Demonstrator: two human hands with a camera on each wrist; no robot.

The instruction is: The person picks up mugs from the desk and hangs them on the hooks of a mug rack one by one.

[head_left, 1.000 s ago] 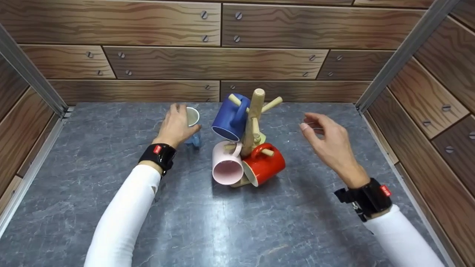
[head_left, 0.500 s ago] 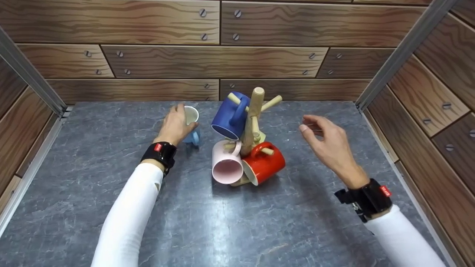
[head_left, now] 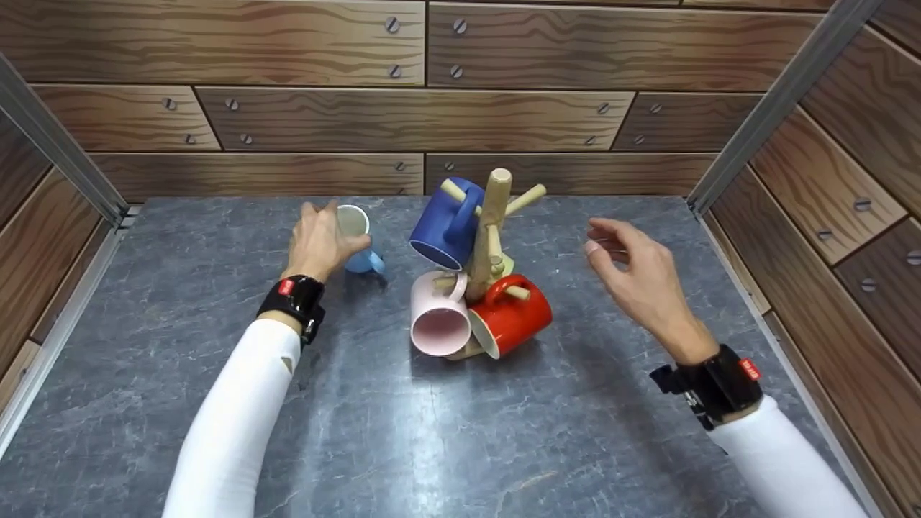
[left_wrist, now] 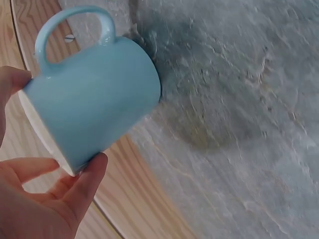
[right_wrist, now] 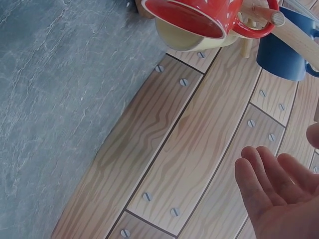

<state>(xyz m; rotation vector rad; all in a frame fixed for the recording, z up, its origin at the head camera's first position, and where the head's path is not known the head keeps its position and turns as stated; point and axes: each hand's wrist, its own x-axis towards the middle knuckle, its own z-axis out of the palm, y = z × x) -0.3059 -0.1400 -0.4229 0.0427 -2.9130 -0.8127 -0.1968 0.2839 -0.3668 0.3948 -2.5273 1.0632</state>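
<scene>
My left hand (head_left: 316, 241) pinches a light blue mug (left_wrist: 99, 89) by its rim, thumb on one side and fingers on the other. In the head view the mug's handle (head_left: 376, 262) points to the right; whether its base touches the table I cannot tell. To its right stands a wooden mug tree (head_left: 496, 208). A dark blue mug (head_left: 442, 226), a pink mug (head_left: 440, 316) and a red mug (head_left: 514, 316) hang on its pegs. My right hand (head_left: 633, 270) hovers right of the tree, fingers loosely bent, holding nothing.
A pale yellow mug (right_wrist: 179, 39) shows behind the red one in the right wrist view, mostly hidden in the head view. Wood-patterned walls (head_left: 345, 122) close off the back and sides of the grey marbled table (head_left: 460, 446).
My left hand has shifted left with the light blue mug, away from the mug tree, and more of the mug's handle shows. The right hand has stayed nearly still.
</scene>
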